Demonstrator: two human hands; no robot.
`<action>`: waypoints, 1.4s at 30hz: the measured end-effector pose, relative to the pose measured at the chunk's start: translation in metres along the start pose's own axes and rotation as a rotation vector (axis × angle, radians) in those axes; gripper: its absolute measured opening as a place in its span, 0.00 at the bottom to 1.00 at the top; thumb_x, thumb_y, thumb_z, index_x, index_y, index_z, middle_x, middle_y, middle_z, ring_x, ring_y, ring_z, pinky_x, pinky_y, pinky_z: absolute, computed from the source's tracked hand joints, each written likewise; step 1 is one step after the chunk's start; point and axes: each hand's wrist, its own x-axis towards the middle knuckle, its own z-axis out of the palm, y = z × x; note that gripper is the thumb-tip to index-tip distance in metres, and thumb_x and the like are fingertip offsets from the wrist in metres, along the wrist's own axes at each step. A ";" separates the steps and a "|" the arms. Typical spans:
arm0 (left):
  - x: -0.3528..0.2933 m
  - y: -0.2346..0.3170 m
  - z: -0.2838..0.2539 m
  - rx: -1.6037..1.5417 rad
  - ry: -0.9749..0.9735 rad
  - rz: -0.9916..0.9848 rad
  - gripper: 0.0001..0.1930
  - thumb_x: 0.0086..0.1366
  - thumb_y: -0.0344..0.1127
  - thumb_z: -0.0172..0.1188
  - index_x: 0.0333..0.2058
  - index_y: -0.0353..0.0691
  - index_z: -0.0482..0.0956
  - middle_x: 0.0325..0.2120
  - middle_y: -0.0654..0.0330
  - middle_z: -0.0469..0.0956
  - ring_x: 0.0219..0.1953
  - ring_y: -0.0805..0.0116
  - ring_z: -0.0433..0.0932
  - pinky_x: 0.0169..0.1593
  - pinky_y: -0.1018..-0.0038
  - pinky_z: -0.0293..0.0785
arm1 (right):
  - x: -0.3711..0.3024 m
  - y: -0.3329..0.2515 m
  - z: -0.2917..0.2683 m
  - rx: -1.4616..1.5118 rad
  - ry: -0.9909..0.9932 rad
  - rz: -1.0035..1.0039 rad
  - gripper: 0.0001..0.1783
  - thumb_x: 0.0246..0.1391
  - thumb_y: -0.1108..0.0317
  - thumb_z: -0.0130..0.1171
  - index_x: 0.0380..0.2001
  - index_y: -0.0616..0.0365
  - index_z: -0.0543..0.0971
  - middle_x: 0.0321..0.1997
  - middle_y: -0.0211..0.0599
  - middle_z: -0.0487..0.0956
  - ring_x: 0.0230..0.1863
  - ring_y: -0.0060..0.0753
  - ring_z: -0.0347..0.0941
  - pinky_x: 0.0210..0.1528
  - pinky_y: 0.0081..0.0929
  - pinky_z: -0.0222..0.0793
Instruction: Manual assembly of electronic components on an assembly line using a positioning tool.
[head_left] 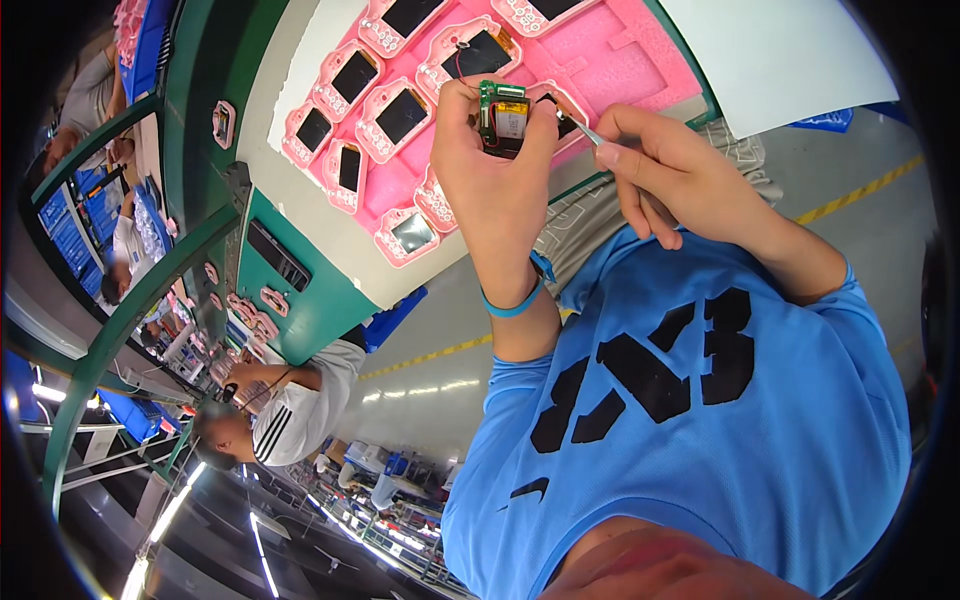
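Note:
My left hand point(490, 180) holds a small green circuit board point(489, 97) between thumb and fingers. A yellow-and-silver battery point(512, 120) sits on the board, with thin red wire beside it. In my right hand point(675, 170), thumb and forefinger pinch a thin metal tool point(590, 134), likely tweezers; its tip points left, close to my left thumb. Whether the tip touches anything cannot be made out. Under and beyond my hands lie several pink game-console shells point(373, 133) with dark screens, set in a pink foam tray point(622, 76). My left hand partly covers some of them.
The tray rests on a pale-topped, green-edged workbench point(345, 265). A white sheet point(790, 60) lies at the right. On the left are a green metal frame point(150, 285), a dark device point(278, 255) and loose pink shells point(255, 315). A co-worker in white point(310, 405) sits at lower left.

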 end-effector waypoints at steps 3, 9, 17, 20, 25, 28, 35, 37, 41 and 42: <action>-0.001 0.000 0.000 -0.001 -0.008 0.019 0.16 0.61 0.28 0.72 0.45 0.38 0.77 0.30 0.61 0.81 0.30 0.74 0.77 0.35 0.79 0.75 | 0.000 0.002 -0.001 -0.071 0.004 -0.034 0.07 0.79 0.67 0.48 0.45 0.59 0.71 0.16 0.32 0.78 0.05 0.19 0.60 0.11 0.15 0.55; -0.009 0.002 -0.009 0.001 -0.005 0.072 0.16 0.63 0.27 0.71 0.48 0.37 0.78 0.31 0.61 0.82 0.29 0.75 0.77 0.35 0.80 0.75 | 0.001 0.007 -0.003 -0.047 0.001 -0.055 0.06 0.79 0.68 0.48 0.44 0.58 0.71 0.16 0.30 0.77 0.06 0.16 0.56 0.12 0.13 0.52; -0.023 0.009 -0.042 -0.130 -0.269 -0.182 0.17 0.66 0.26 0.70 0.53 0.33 0.80 0.34 0.57 0.87 0.31 0.73 0.81 0.35 0.81 0.76 | 0.003 0.015 -0.003 -0.202 0.071 -0.326 0.04 0.76 0.70 0.52 0.42 0.56 0.75 0.19 0.23 0.71 0.18 0.13 0.60 0.24 0.14 0.52; -0.023 0.005 -0.041 -0.142 -0.318 -0.210 0.17 0.67 0.27 0.70 0.53 0.32 0.81 0.35 0.56 0.88 0.31 0.72 0.83 0.35 0.81 0.77 | 0.003 0.015 -0.003 -0.287 0.112 -0.376 0.04 0.75 0.71 0.54 0.40 0.56 0.75 0.19 0.22 0.70 0.21 0.13 0.60 0.27 0.15 0.52; -0.023 0.001 -0.035 -0.246 -0.344 -0.181 0.17 0.67 0.27 0.70 0.53 0.31 0.81 0.36 0.54 0.88 0.32 0.71 0.84 0.34 0.80 0.78 | 0.002 0.013 -0.002 -0.382 0.186 -0.388 0.04 0.72 0.73 0.56 0.38 0.57 0.76 0.20 0.21 0.69 0.23 0.14 0.59 0.29 0.17 0.51; -0.024 0.003 -0.031 -0.253 -0.316 -0.159 0.17 0.68 0.27 0.69 0.53 0.30 0.80 0.36 0.54 0.87 0.31 0.70 0.84 0.34 0.80 0.78 | 0.003 0.014 0.000 -0.433 0.233 -0.422 0.05 0.71 0.74 0.56 0.37 0.57 0.76 0.20 0.21 0.69 0.22 0.15 0.57 0.28 0.18 0.49; -0.022 0.001 -0.027 -0.223 -0.329 -0.131 0.16 0.68 0.26 0.68 0.53 0.29 0.80 0.36 0.53 0.87 0.31 0.70 0.84 0.34 0.80 0.78 | 0.002 0.012 0.001 -0.522 0.274 -0.463 0.05 0.70 0.75 0.57 0.36 0.57 0.76 0.19 0.22 0.68 0.22 0.16 0.55 0.28 0.19 0.48; -0.022 0.002 -0.027 -0.221 -0.327 -0.136 0.16 0.68 0.26 0.68 0.52 0.29 0.79 0.35 0.54 0.87 0.31 0.70 0.84 0.34 0.80 0.78 | 0.001 0.010 0.001 -0.513 0.271 -0.468 0.05 0.70 0.75 0.58 0.36 0.57 0.76 0.19 0.22 0.68 0.22 0.17 0.54 0.28 0.20 0.48; -0.022 0.002 -0.027 -0.219 -0.328 -0.137 0.15 0.69 0.26 0.67 0.52 0.29 0.79 0.34 0.54 0.86 0.30 0.70 0.84 0.33 0.80 0.77 | 0.001 0.010 0.000 -0.526 0.269 -0.472 0.04 0.69 0.75 0.58 0.36 0.57 0.76 0.19 0.21 0.68 0.21 0.17 0.54 0.28 0.20 0.47; -0.022 0.001 -0.027 -0.219 -0.329 -0.137 0.15 0.69 0.26 0.67 0.52 0.29 0.79 0.34 0.54 0.86 0.30 0.71 0.84 0.33 0.80 0.77 | 0.002 0.010 -0.001 -0.534 0.269 -0.473 0.04 0.69 0.75 0.58 0.36 0.57 0.76 0.19 0.21 0.68 0.21 0.16 0.54 0.28 0.20 0.47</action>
